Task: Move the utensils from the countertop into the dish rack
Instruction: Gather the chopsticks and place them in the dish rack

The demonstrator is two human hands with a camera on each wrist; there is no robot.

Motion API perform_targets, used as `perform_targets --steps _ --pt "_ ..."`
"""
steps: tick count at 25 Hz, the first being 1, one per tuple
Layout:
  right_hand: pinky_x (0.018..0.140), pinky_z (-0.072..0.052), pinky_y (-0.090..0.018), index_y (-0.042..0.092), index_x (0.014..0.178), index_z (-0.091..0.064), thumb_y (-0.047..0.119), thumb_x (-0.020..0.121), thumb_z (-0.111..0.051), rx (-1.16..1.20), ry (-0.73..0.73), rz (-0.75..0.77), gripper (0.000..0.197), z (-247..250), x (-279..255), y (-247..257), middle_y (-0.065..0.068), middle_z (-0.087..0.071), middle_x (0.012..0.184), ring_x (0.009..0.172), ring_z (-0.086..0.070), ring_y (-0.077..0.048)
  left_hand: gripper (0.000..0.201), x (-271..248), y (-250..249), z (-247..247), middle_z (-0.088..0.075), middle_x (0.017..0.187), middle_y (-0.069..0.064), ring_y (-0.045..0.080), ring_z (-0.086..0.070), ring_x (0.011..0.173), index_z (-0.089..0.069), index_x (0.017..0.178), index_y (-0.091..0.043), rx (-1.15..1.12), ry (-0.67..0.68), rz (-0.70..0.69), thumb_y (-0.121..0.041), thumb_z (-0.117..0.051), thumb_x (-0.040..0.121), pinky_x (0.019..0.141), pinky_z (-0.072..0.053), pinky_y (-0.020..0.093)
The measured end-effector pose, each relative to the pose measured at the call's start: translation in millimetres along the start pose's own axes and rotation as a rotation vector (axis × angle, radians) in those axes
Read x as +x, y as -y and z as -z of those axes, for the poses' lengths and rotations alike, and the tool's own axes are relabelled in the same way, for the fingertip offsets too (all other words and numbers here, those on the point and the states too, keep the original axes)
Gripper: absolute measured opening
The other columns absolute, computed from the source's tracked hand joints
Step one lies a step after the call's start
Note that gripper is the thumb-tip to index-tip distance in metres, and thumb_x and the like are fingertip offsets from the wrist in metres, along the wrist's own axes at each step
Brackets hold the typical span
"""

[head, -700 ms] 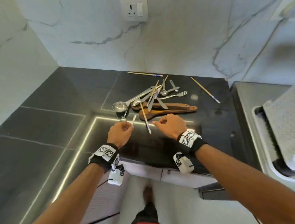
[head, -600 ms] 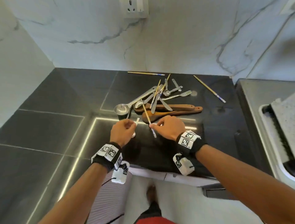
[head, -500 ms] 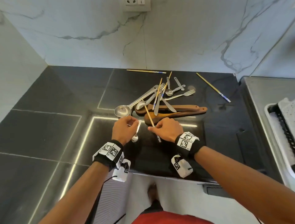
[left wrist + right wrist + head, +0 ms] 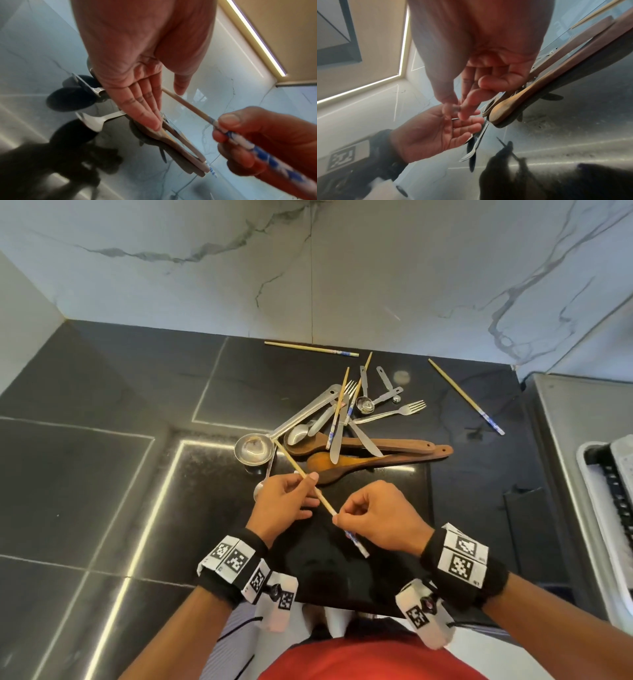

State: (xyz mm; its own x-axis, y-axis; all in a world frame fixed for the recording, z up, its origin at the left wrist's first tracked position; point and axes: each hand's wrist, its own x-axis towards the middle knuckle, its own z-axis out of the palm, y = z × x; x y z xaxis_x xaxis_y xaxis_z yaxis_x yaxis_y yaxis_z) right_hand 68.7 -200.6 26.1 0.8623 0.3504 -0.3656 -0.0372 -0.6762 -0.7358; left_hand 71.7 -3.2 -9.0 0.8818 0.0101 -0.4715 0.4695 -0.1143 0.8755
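A wooden chopstick (image 4: 294,465) with a blue-and-white end (image 4: 188,106) is lifted off the black countertop (image 4: 102,474). My right hand (image 4: 337,518) (image 4: 458,111) pinches it near the patterned end between thumb and forefinger. My left hand (image 4: 310,493) (image 4: 167,108) has straight fingers under the bare end, with the thumb beside it. A small steel spoon (image 4: 259,491) lies on the counter under the left hand. Behind are a ladle (image 4: 253,448), two wooden spoons (image 4: 376,445), forks, a knife and measuring spoons in a pile. The dish rack (image 4: 613,484) shows at the right edge.
Two more chopsticks lie loose, one by the back wall (image 4: 311,348) and one to the right (image 4: 466,398). A steel drainer surface (image 4: 555,440) lies between the counter and the rack. Marble walls close the back and left.
The left hand has let go of the small spoon, which now lies on the counter. The right hand has lifted the chopstick and brought its bare end across the left hand's fingers.
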Motion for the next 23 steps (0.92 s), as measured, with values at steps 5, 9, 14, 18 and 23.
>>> perform_targets --steps 5,9,14,18,23 --pt "0.073 -0.059 -0.037 0.027 0.079 -0.080 0.049 0.082 -0.072 -0.027 0.070 0.078 0.024 12.5 13.8 9.5 0.009 -0.074 0.068 0.066 -0.068 -0.009 0.025 -13.0 -16.3 4.2 -0.078 0.088 0.013 0.019 -0.075 0.078 -0.072 0.104 -0.004 -0.265 -0.129 -0.007 -0.026 -0.063 0.095 0.066 -0.059 0.025" --pt "0.073 -0.056 -0.033 0.025 0.082 -0.080 0.054 0.083 -0.066 -0.226 -0.137 0.129 0.032 43.3 67.5 18.7 0.009 -0.073 0.075 0.074 -0.066 -0.008 0.025 -16.9 -23.7 19.5 -0.075 0.075 0.009 0.012 -0.069 0.061 -0.073 0.098 -0.002 -0.265 -0.306 -0.067 -0.026 -0.068 0.092 0.056 -0.057 0.021" --pt "0.076 -0.059 -0.036 0.016 0.080 -0.074 0.047 0.085 -0.068 -0.460 -0.147 0.002 0.032 74.2 164.0 22.8 0.000 -0.070 0.070 0.071 -0.068 -0.016 0.024 -21.7 -16.8 16.6 -0.075 0.079 0.009 0.014 -0.071 0.067 -0.075 0.096 -0.009 -0.247 -0.353 -0.097 -0.031 -0.067 0.093 0.060 -0.058 0.025" --pt "0.061 -0.051 -0.029 0.017 0.076 -0.061 0.052 0.082 -0.069 -0.573 -0.095 -0.061 0.037 75.2 191.3 14.5 0.002 -0.065 0.063 0.064 -0.065 -0.015 0.025 -15.5 -15.8 17.5 -0.075 0.081 0.011 0.019 -0.073 0.074 -0.074 0.094 -0.008 -0.255 -0.312 -0.089 -0.029 -0.062 0.096 0.065 -0.061 0.030" --pt "0.074 -0.059 -0.035 0.015 0.080 -0.069 0.057 0.074 -0.076 -0.492 -0.048 -0.190 0.043 67.7 217.2 4.3 0.000 -0.074 0.074 0.072 -0.073 -0.017 0.022 7.8 -29.0 44.9 -0.071 0.081 0.009 0.018 -0.073 0.076 -0.071 0.097 -0.009 -0.231 -0.244 -0.104 -0.026 -0.057 0.099 0.067 -0.062 0.032"
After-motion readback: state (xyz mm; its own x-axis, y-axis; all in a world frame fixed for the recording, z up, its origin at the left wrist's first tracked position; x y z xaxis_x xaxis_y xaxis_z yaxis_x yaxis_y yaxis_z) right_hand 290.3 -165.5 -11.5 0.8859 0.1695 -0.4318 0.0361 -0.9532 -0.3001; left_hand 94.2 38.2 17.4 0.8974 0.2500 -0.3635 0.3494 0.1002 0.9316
